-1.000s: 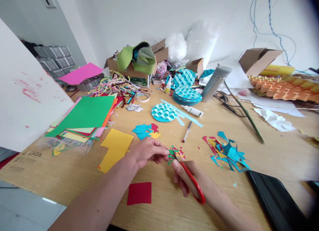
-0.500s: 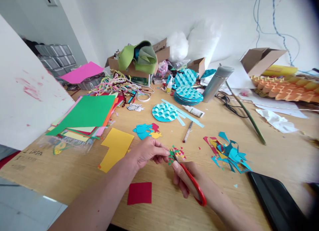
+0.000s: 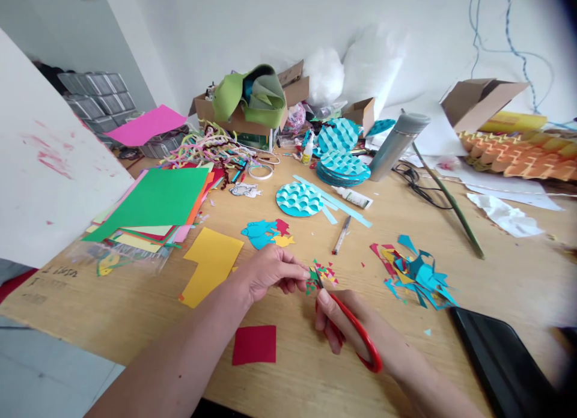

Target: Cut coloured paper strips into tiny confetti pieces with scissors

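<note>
My left hand (image 3: 280, 272) pinches a small green paper piece (image 3: 313, 275) at its fingertips. Red-handled scissors (image 3: 358, 328) are in my right hand (image 3: 345, 319), their blades pointing up and left against the green piece. Under the blades lies a scatter of tiny red, green and yellow paper bits (image 3: 328, 271). Just beyond my left hand are a blue paper fish (image 3: 258, 233), a yellow paper fish (image 3: 283, 241) and a red one (image 3: 282, 226) partly behind. A red paper rectangle (image 3: 254, 345) lies nearer me, and a notched yellow sheet (image 3: 211, 263) is to the left.
Coloured paper (image 3: 157, 196) is stacked at left. Blue and red offcuts (image 3: 421, 274) and a black phone (image 3: 500, 358) lie at right. Beyond my hands are a pen (image 3: 341, 235), a scalloped blue disc (image 3: 299, 200), a glue tube (image 3: 352, 197) and a grey flask (image 3: 399, 146).
The view has shifted slightly. The scissors' blades look closer together at the green piece, and the handles have turned a little. My left hand keeps its pinch.
</note>
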Motion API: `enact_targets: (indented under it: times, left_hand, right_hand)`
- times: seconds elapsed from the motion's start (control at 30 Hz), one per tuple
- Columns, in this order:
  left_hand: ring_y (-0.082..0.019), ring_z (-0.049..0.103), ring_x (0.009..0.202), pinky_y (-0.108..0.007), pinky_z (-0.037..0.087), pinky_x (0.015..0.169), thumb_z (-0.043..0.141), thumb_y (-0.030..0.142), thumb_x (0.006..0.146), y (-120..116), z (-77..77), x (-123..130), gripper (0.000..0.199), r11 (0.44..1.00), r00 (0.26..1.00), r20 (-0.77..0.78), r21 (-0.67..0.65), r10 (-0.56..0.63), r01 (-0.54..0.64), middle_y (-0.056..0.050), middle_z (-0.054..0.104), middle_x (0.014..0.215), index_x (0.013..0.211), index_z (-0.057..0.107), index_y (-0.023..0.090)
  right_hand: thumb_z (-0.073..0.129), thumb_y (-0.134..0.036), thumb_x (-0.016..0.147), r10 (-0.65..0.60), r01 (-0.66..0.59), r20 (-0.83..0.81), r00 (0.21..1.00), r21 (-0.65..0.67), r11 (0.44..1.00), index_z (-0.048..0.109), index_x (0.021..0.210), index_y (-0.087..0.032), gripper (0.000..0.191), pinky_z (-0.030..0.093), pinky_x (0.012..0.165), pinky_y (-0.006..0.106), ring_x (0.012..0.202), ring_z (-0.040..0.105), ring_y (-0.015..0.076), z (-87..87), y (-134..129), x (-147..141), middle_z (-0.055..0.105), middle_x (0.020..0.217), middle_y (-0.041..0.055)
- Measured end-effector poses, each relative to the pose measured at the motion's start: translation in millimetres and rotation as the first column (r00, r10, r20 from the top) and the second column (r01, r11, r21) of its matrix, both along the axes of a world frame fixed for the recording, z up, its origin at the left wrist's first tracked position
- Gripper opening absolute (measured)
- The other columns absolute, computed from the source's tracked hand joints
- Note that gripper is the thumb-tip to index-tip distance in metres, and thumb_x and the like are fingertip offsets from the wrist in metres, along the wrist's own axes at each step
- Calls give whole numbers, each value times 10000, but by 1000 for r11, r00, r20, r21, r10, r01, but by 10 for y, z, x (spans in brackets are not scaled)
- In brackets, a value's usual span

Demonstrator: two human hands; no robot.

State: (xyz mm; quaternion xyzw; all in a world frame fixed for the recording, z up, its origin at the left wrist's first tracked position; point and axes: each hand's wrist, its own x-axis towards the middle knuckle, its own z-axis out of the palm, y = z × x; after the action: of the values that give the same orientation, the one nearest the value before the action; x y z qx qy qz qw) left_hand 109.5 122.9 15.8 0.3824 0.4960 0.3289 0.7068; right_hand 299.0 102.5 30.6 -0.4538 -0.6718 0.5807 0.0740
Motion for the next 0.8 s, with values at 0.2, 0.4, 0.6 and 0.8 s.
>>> enact_targets:
  times: [0.2, 0.4, 0.6, 0.8]
  left_hand:
    - [-69, 469, 433, -220, 335, 460, 722, 273, 613, -1, 20, -5, 165, 999, 1000, -10, 39, -24, 24, -23, 628, 539, 651, 687, 117]
    - [-70, 485, 441, -208, 346, 454, 719, 276, 600, 8, 33, -4, 174, 999, 999, -31, 21, -26, 26, -13, 626, 534, 645, 677, 114]
    - [-69, 489, 441, -206, 350, 457, 711, 259, 604, 11, 19, -10, 154, 999, 999, -40, 29, -33, 34, -12, 625, 529, 629, 667, 114]
    - [-68, 496, 448, -205, 348, 460, 705, 250, 608, 9, 35, -15, 138, 999, 999, -44, 38, -20, 22, -5, 618, 524, 615, 659, 120]
  right_hand:
    - [256, -693, 873, 28, -29, 13, 1000, 28, 999, 567, 663, -155, 656, 413, 503, 222, 464, 505, 103, 17, 11, 11, 576, 489, 26]
    - [280, -672, 886, 30, -30, -17, 999, 34, 999, 557, 647, -152, 636, 384, 460, 199, 430, 476, 84, -28, 22, 14, 553, 465, 12]
    - [300, -695, 865, 22, -22, -3, 1000, 28, 999, 543, 624, -153, 642, 363, 425, 193, 396, 453, 75, -40, 13, 11, 538, 444, 8]
    - [291, -707, 858, 13, -13, 4, 1000, 31, 999, 553, 642, -155, 648, 379, 438, 202, 410, 479, 85, -16, 13, 3, 547, 452, 14]
